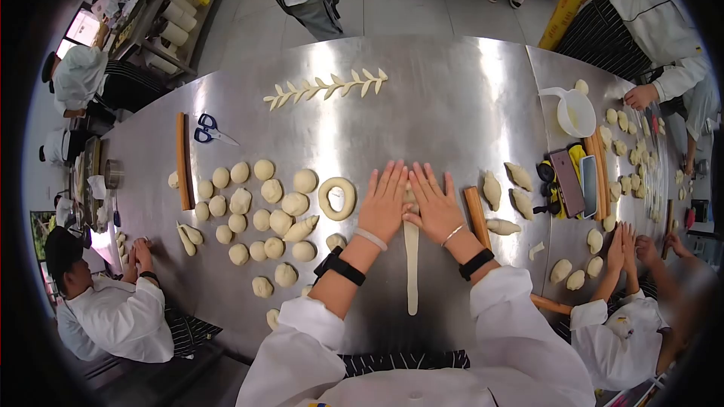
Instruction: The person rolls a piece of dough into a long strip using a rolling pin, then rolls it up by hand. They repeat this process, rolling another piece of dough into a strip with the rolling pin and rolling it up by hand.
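Note:
A long strip of dough lies on the steel table, narrowing towards me. My left hand and my right hand rest side by side over its far end, palms down. Both are open, with fingers stretched flat and pointing away from me; they hide part of the dough. Left of my left hand lies a dough ring, and beyond it several round dough balls. A wooden rolling pin is just right of my right hand.
Leaf-shaped dough pieces form a branch at the back. Blue scissors and another rolling pin lie left. Shaped dough pieces, a white jug and phones are right. Co-workers stand around the table.

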`<state>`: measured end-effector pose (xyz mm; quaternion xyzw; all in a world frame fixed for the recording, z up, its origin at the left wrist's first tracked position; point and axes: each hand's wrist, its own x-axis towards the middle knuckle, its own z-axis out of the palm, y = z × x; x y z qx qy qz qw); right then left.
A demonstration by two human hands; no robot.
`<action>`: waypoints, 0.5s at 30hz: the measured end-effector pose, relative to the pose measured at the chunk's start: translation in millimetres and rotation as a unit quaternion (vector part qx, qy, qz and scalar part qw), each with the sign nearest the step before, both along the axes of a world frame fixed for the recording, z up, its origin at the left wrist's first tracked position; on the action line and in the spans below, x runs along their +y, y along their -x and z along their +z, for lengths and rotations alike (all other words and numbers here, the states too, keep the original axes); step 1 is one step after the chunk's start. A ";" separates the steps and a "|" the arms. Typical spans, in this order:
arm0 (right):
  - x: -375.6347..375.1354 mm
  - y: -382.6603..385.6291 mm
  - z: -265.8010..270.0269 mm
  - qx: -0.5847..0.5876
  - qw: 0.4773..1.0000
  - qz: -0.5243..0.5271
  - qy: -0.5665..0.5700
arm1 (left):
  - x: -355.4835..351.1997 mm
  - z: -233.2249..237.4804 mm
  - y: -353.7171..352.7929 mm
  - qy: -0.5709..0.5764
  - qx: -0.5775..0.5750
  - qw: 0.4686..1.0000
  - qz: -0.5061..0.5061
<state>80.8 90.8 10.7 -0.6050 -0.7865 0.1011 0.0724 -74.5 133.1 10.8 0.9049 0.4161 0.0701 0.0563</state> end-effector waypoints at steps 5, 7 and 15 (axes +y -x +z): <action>-42.6 2.4 3.0 0.016 0.998 -0.004 0.068 | -31.5 1.1 21.8 0.073 0.011 0.997 -0.010; -45.7 1.1 3.2 0.010 0.997 -0.003 0.081 | -33.6 2.3 23.9 0.080 -0.002 0.997 -0.015; -22.6 -2.9 0.0 0.016 1.000 0.009 0.021 | -24.0 -4.1 6.7 0.057 -0.020 0.998 -0.006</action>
